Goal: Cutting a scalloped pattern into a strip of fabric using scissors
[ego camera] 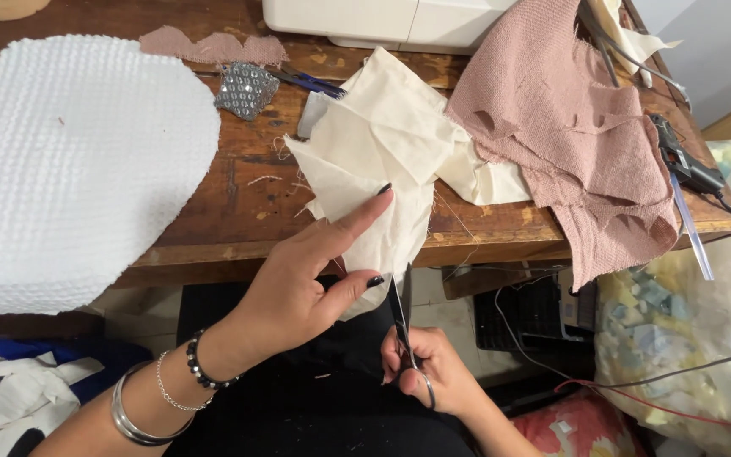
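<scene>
Item 1: left hand (pixel 298 283), centre of frame. I see its fingers (pixel 357 222) spread across the cream cloth (pixel 382 161), index finger stretched up along it and thumb pressing the lower edge, so the hand is holding the cloth taut.

Item 2: right hand (pixel 433 368), lower centre. Its fingers are closed through the handles of the scissors (pixel 401 317); the blades point up and stand narrowly parted at the cloth's bottom edge.

Item 3: cream cloth, centre of frame. Crumpled, folded in several layers, lying partly on the counter (pixel 239 203) and hanging over its front edge into the left hand.

Item 4: white quilted piece (pixel 69 161), left of frame, rounded outline, overhanging the counter edge.

Item 5: pink cloth (pixel 577 144), upper right, ragged, draped over the counter's right end. A smaller pink scrap (pixel 213 46) lies at upper centre.

Item 6: sequinned patch (pixel 247 89), upper centre, near the cream cloth.

Item 7: white machine (pixel 391 21), top edge of frame.

Item 8: plastic bag (pixel 687 338) of scraps, lower right, with cables running over it.

Risk notes, my judgement: the left thumb sits just beside the blades, so a nick is possible if the cut runs toward it. The layers may shift and be cut unevenly. The hanging cloth could slide off the counter if pulled.
</scene>
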